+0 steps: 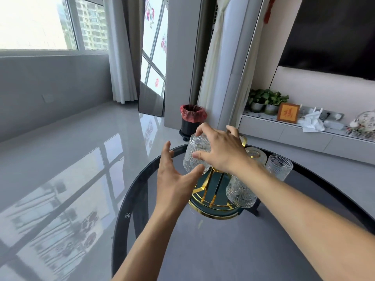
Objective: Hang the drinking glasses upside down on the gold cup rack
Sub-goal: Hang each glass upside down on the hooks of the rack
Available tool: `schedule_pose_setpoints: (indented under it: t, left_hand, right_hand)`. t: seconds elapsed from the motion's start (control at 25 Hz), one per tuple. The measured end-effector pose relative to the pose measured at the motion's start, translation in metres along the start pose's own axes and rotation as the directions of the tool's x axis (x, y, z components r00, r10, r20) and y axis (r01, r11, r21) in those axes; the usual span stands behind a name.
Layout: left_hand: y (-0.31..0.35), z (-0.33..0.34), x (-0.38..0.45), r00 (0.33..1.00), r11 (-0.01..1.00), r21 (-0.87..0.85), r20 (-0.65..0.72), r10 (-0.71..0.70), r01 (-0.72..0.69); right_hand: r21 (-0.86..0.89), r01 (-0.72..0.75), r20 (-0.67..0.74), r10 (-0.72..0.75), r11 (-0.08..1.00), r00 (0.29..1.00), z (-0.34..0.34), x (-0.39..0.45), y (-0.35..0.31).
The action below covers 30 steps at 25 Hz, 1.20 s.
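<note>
The gold cup rack (211, 197) with a dark green base stands on a round glass table (129, 199). My right hand (221, 153) grips an upside-down patterned glass (194, 155) at the rack's left side. My left hand (172, 177) is spread open just below and left of that glass, its thumb touching the rim. A second glass (240, 194) hangs upside down at the rack's front right. A third glass (256, 156) sits behind my right wrist, partly hidden. One more glass (279, 166) stands upright on the table at the right.
A black bin with a red liner (191, 120) stands on the floor beyond the table. A low white cabinet (304, 136) with plants, a frame and tissues runs along the right wall. Glossy grey floor lies to the left.
</note>
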<state>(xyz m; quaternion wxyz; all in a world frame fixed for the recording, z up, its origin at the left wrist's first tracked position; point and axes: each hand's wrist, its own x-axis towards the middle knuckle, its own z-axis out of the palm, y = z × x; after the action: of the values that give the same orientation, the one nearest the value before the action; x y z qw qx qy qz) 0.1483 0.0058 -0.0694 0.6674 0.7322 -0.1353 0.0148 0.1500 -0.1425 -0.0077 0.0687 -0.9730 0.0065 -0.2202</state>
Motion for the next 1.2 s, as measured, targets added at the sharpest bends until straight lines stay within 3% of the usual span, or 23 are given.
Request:
schedule_pose_setpoints:
  t: [0.24, 0.52, 0.68, 0.76, 0.84, 0.92, 1.0, 1.08, 1.2]
  left_hand:
    - [0.0, 0.0, -0.001, 1.0, 1.0, 0.006, 0.0, -0.009, 0.009]
    - [0.0, 0.005, -0.003, 0.999, 1.0, 0.011, 0.042, 0.002, -0.003]
    - [0.003, 0.014, -0.012, 0.995, 0.989, 0.127, 0.071, 0.067, -0.075]
    - [0.006, 0.019, -0.022, 0.982, 0.954, 0.238, 0.087, 0.168, -0.184]
    - [0.009, 0.025, -0.035, 0.928, 0.87, 0.324, 0.127, 0.349, -0.371]
    - [0.011, 0.037, -0.052, 0.823, 0.753, 0.333, 0.201, 0.532, -0.568]
    - [0.005, 0.061, -0.075, 0.717, 0.663, 0.275, 0.322, 0.618, -0.696]
    - [-0.014, 0.093, -0.102, 0.626, 0.602, 0.243, 0.523, 0.579, -0.76]
    - [-0.053, 0.134, -0.125, 0.591, 0.568, 0.372, 0.762, 0.265, -0.734]
  right_hand:
    - [-0.153, 0.087, 0.1, -0.072, 0.984, 0.992, 0.019, -0.005, -0.003]
    - [-0.159, 0.029, 0.125, -0.008, 0.987, 0.992, 0.01, -0.007, 0.004]
    - [0.003, -0.01, -0.011, 0.01, 1.0, 1.0, -0.003, -0.035, 0.017]
    - [0.098, -0.07, -0.109, 0.081, 0.993, 0.991, -0.011, -0.058, 0.033]
    - [0.162, -0.132, -0.201, 0.163, 0.978, 0.966, -0.02, -0.084, 0.054]
    - [0.222, -0.203, -0.259, 0.259, 0.954, 0.931, -0.028, -0.108, 0.078]
    - [0.287, -0.308, -0.262, 0.383, 0.907, 0.886, -0.03, -0.131, 0.104]
    - [0.356, -0.435, -0.232, 0.529, 0.827, 0.816, -0.029, -0.152, 0.13]
    - [0.451, -0.579, -0.137, 0.694, 0.68, 0.707, -0.02, -0.181, 0.162]
